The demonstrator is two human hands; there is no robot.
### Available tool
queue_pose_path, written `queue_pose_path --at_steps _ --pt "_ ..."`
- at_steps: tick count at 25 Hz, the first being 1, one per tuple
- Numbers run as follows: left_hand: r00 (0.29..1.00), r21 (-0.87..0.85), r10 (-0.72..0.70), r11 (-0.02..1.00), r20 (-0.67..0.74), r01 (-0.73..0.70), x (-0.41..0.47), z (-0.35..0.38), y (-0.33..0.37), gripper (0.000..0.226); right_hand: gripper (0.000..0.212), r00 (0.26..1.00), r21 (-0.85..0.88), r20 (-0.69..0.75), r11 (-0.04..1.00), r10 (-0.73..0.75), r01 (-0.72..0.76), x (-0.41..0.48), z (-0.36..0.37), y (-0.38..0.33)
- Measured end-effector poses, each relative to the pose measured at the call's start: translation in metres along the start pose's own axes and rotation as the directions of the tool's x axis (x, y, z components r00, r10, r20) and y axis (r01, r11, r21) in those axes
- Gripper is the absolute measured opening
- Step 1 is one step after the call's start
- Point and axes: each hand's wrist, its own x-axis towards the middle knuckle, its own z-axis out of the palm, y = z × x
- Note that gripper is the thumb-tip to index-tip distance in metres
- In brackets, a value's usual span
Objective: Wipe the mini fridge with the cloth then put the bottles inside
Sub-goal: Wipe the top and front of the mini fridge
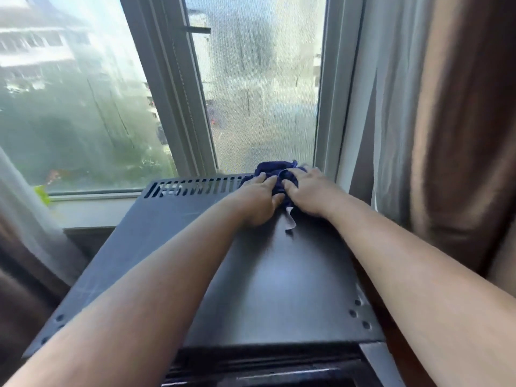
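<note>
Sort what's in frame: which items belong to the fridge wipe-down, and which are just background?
Job:
- cloth, dark blue, bunched at the back of the fridge top
- mini fridge, black top being wiped
- left hand and right hand, both gripping the cloth

Background:
- window
- curtains
- sill

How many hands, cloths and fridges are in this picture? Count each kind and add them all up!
Hands: 2, the left hand and the right hand, both holding the cloth
Cloths: 1, the dark blue cloth, bunched on the fridge top near the window
Fridges: 1, the black mini fridge
Total: 4
</note>
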Motion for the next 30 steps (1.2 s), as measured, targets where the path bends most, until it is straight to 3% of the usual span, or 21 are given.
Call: queue_pose_path --at_steps 8,19,30 --pt "0.997 0.037 0.075 0.997 -0.008 -0.075 -0.012 -0.010 -0.006 0.057 0.048 0.999 -0.012 -0.037 1.000 0.016 -0.016 -0.017 -0.007 -0.012" --pt "0.961 0.015 0.275 0.961 0.023 -0.275 -0.209 -0.017 -0.041 0.053 0.046 0.991 -0.025 -0.106 0.996 0.081 -0.084 -0.200 0.025 -0.115" --pt "0.980 -0.013 0.183 0.983 -0.077 -0.185 -0.338 -0.026 -0.152 0.046 0.052 0.998 -0.009 -0.055 1.000 -0.029 0.029 -0.247 0.095 -0.251"
